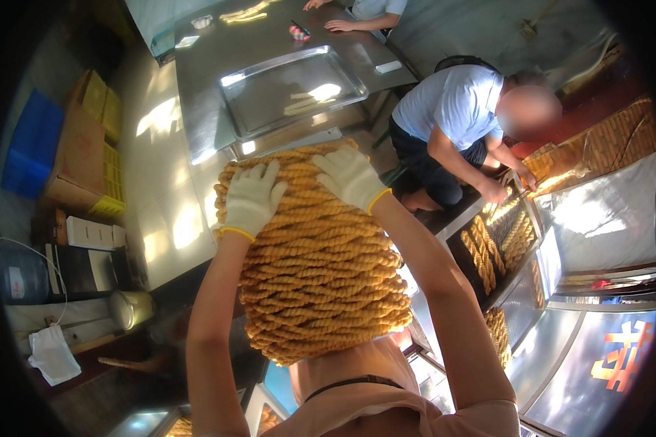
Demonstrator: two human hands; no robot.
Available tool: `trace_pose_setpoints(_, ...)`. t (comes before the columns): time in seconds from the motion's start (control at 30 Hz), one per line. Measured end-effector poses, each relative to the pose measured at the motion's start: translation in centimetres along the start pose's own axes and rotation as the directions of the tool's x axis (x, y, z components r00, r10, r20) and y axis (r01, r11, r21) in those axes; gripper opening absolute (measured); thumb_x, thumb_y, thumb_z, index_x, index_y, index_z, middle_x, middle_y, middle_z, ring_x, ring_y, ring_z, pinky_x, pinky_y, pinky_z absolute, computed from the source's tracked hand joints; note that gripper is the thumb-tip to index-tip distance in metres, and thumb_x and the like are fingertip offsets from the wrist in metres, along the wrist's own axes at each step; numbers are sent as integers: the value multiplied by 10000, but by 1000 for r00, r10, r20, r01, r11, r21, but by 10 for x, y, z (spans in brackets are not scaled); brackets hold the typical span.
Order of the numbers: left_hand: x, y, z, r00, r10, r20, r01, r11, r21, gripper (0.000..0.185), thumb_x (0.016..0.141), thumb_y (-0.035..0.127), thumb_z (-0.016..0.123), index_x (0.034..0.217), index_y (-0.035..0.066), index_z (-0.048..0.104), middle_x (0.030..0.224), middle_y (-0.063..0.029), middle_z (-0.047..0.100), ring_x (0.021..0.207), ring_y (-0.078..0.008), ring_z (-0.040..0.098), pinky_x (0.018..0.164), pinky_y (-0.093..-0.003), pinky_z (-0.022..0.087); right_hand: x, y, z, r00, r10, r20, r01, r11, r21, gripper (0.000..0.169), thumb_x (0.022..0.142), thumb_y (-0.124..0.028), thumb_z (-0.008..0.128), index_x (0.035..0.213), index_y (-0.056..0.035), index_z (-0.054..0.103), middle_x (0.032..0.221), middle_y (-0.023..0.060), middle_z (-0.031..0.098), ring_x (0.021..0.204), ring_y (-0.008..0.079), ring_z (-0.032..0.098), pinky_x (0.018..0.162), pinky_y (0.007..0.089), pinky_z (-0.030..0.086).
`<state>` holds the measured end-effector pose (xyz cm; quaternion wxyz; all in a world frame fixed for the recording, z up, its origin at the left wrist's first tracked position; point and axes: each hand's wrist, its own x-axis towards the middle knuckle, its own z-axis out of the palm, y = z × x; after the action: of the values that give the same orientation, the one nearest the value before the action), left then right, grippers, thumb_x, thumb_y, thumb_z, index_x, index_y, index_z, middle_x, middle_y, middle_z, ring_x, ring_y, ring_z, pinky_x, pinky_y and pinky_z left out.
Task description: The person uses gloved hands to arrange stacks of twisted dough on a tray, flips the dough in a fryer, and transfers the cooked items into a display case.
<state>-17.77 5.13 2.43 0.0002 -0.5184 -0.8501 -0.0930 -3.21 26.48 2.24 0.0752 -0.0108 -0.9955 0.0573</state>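
A tall stack of golden-brown twisted fried dough sticks (322, 262) rises before my body, its twists layered closely in rows. My left hand (254, 194), in a white knit glove with a yellow cuff, rests on the stack's upper left part with fingers spread. On the upper right, my right hand (350, 177) lies in a matching glove, palm down against the twists. Both hands touch the dough sticks; no single piece is seen lifted. The undersides of my fingers and whatever supports the stack are hidden.
Beyond stands a metal table (202, 71) with a large shallow metal tray (284, 93). At right, a bent-over person (448, 114) works above a trough (475, 246) holding dough twists. Another person's hand (339, 25) rests on the table. Yellow crates (112, 175) stand at left.
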Motion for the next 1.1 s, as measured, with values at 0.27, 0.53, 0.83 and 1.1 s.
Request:
trace_pose_setpoints(0.27, -13, 9, 13, 994, 36, -101, -27, 996, 84, 545, 1048, 404, 394, 1404, 0, 480, 1410, -203, 543, 1288, -378, 509, 1172, -529, 279, -14, -21, 13, 998, 61, -23, -64, 987, -146, 534, 1043, -429, 425, 1459, -97, 459, 1473, 121, 500, 1347, 280, 455, 1200, 458, 235)
trace_pose_setpoints(0.53, -24, 17, -6, 997, -65, 36, 53, 966, 255, 591, 1050, 445, 339, 1495, 65, 420, 1494, -187, 486, 1388, -372, 427, 1207, -544, 197, -19, -31, 3, 938, 275, 212, -217, 941, -260, 624, 1070, -517, 284, 1592, -176, 262, 1656, 84, 259, 1511, 278, 261, 1224, 430, 218)
trace_pose_setpoints(0.83, -25, -13, 22, 981, 40, -191, 27, 941, 336, 605, 1062, 458, 308, 1511, 56, 361, 1542, -177, 412, 1422, -371, 361, 1204, -540, 181, -75, -43, -20, 974, 210, -88, -222, 963, -156, 637, 1040, -493, 406, 1543, -103, 374, 1613, 107, 347, 1503, 296, 264, 1240, 570, 137)
trace_pose_setpoints(1.1, -71, 144, -36, 949, 136, -286, -239, 899, -366, 422, 1063, 221, 475, 1422, 3, 509, 1510, -207, 448, 1410, -390, 390, 1200, -487, 288, -384, 15, -45, 757, 556, -343, -639, 740, -209, 565, 900, -328, 627, 1412, -106, 538, 1441, 120, 564, 1370, 288, 497, 1238, 541, 201)
